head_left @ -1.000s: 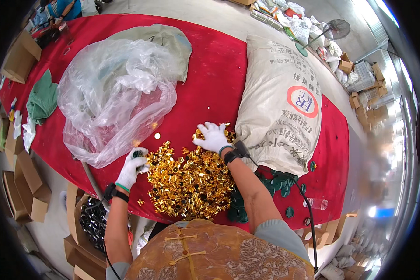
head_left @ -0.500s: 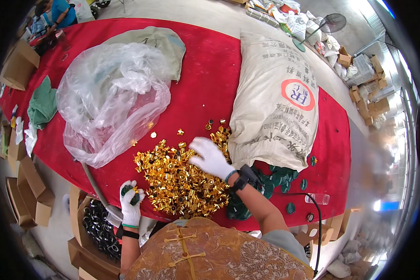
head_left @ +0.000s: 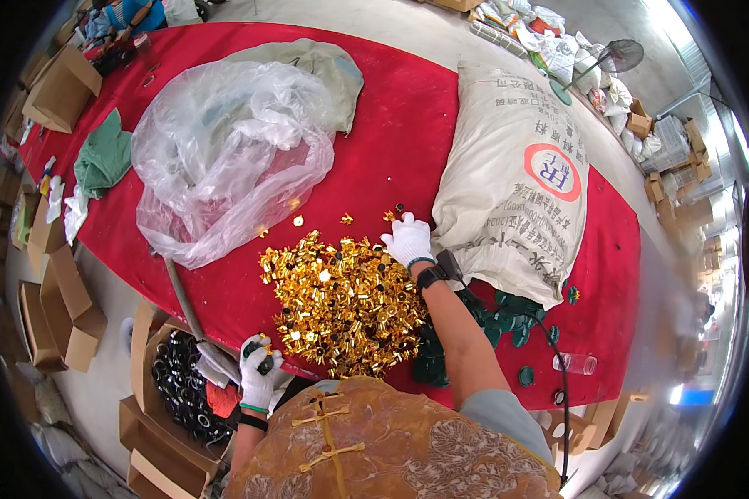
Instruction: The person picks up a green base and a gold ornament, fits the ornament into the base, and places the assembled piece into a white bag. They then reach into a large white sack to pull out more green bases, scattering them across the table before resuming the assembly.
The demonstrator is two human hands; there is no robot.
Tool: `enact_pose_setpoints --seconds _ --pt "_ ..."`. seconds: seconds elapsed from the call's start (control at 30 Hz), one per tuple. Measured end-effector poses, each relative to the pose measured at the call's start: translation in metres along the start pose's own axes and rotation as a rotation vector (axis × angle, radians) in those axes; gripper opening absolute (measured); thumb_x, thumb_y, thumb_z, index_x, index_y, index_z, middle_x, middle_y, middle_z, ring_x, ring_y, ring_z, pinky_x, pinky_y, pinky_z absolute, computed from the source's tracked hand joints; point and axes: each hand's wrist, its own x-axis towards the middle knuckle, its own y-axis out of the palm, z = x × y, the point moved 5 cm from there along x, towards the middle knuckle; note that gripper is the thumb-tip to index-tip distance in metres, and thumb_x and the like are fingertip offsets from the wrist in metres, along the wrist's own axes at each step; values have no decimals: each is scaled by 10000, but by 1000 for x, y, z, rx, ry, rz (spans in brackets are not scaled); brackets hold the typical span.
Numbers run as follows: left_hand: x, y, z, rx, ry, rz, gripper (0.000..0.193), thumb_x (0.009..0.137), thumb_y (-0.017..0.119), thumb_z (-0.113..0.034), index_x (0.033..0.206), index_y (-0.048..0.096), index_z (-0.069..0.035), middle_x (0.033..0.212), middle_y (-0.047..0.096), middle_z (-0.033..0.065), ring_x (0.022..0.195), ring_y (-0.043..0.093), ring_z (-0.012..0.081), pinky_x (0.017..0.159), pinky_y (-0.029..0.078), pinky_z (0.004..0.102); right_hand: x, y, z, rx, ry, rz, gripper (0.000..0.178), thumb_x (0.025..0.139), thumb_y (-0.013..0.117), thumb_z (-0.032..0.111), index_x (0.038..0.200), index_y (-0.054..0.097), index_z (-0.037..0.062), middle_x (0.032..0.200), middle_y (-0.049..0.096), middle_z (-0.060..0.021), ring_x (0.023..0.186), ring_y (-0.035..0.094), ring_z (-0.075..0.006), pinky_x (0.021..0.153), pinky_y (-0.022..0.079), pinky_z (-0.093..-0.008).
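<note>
A heap of small shiny gold parts (head_left: 345, 308) lies near the table's front edge. My right hand (head_left: 409, 239), in a white glove, rests at the heap's far right edge beside the white sack, fingers a little apart; nothing shows in them. At the near left corner of the heap, my gloved left hand (head_left: 258, 378) is closed around a dark green round piece (head_left: 260, 359) with a bit of gold at it. Many more dark green round pieces (head_left: 503, 323) lie right of the heap, partly behind my right forearm.
A full white woven sack (head_left: 508, 191) lies on the red-covered table (head_left: 399, 125). Crumpled clear plastic (head_left: 225, 158) spreads at left, near a green cloth (head_left: 106, 154). A carton of black rings (head_left: 183, 391) stands below the left edge. A clear jar (head_left: 576, 363) lies at right.
My right hand has moved away from over the heap to its far right edge. My left hand keeps the green piece and has shifted slightly right and lower in view. The whole view has shifted.
</note>
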Motion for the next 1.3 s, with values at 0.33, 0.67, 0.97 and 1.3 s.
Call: enact_pose_setpoints --seconds 0.33,0.67,0.97,1.3 --pt "13 13 19 107 -33 100 454 903 666 -42 1351 612 -94 1228 688 97 833 731 267 752 650 404 -86 -14 12 453 -143 -164 480 981 647 444 1259 706 57 1360 623 -164 1226 571 -371 1064 459 -513" --pt "41 53 -3 202 21 243 414 922 680 -42 1325 597 -80 1174 672 82 827 715 219 738 624 357 -151 -41 69 433 -350 -154 839 868 772 485 1482 508 -22 1485 528 -220 1443 418 -405 1277 192 -567" --pt "35 29 -22 212 203 128 451 922 674 -50 1364 586 -81 1214 684 92 868 726 242 722 622 365 -167 -56 122 371 -537 -35 889 798 844 479 1512 519 60 1527 504 -223 1481 395 -408 1271 156 -644" --pt "23 -4 -8 256 136 -85 306 948 691 -97 1230 582 -139 982 644 8 765 652 135 679 564 298 -156 -55 183 360 -692 -28 755 831 818 420 1434 570 40 1500 522 -175 1485 389 -403 1276 217 -598"
